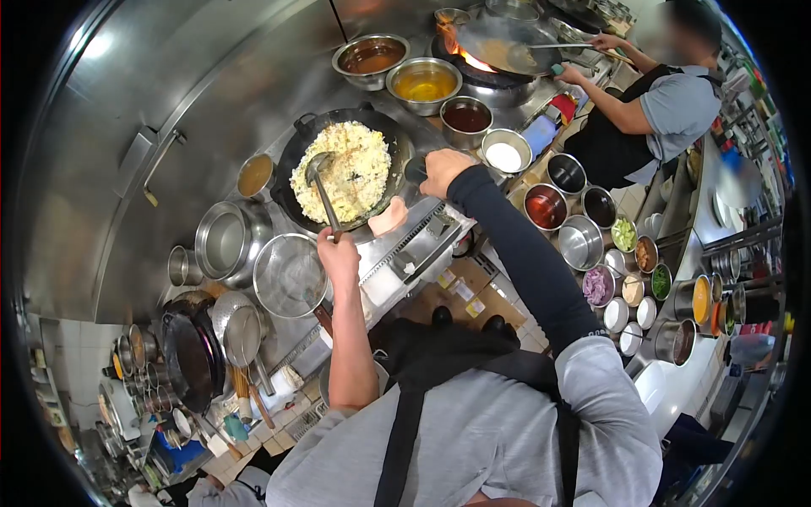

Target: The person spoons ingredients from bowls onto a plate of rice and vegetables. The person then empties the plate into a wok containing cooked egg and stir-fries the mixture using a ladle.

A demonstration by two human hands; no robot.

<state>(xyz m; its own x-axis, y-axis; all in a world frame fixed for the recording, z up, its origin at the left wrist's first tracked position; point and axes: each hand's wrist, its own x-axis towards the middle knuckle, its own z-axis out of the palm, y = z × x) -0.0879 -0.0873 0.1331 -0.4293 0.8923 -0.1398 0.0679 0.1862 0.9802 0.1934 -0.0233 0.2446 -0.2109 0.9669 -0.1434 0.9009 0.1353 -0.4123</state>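
A black wok (291, 196) holds a heap of yellow-and-white fried rice (359, 156). My left hand (338, 258) is closed round the handle of a metal ladle (322, 188), whose bowl rests on the rice. At the wok's right side, my right hand (445, 171), below a black sleeve, grips the dark wok handle (415, 170). Beside the wok's lower right rim lies a pale pink piece, perhaps a cloth (389, 217). A round wire strainer (289, 275) sits close to my left hand.
Bowls of brown liquid (372, 57) and yellow oil (424, 84) stand behind the wok. A co-worker (642, 110) tends a second wok (498, 49) above flames (463, 51). Several ingredient containers (598, 286) line the right counter. Pots (224, 239) and hanging strainers (241, 329) occupy the left.
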